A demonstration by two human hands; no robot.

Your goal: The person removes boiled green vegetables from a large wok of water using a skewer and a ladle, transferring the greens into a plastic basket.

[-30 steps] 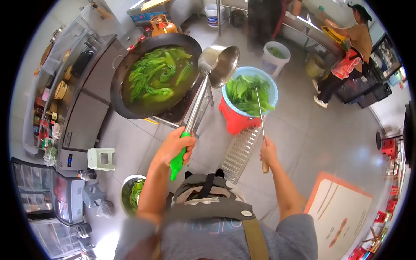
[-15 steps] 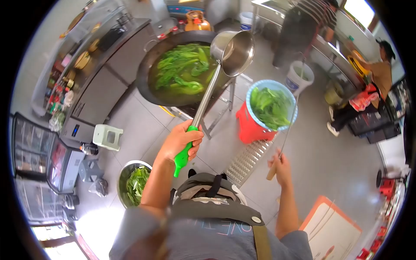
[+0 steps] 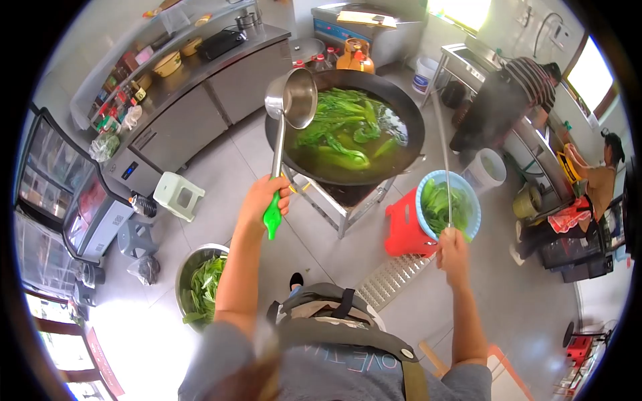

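Observation:
My left hand (image 3: 262, 200) is closed round the green grip of a metal ladle (image 3: 299, 99). The ladle's deep bowl hangs over the left rim of a large dark wok (image 3: 314, 175). Leafy greens (image 3: 338, 137) float in liquid inside the wok. In my right fist (image 3: 453, 252) is a long, thin-shafted metal utensil (image 3: 444, 144), pointing up and away; its far end is too unclear to name. The shaft passes in front of a light-blue basket (image 3: 473, 200) holding more greens (image 3: 438, 204). Beneath the basket stands a red plastic support (image 3: 401, 227).
A steel bowl of raw greens (image 3: 206, 284) sits on the floor at left, near a pale stool (image 3: 179, 194). The wok rests on a metal stand (image 3: 342, 217). A white bucket (image 3: 485, 170), an orange gas cylinder (image 3: 354, 57) and two people are farther back.
The view has shifted, showing more of the wok. The ladle has moved from the wok's right side to its left rim. My right hand has risen towards the basket with the utensil.

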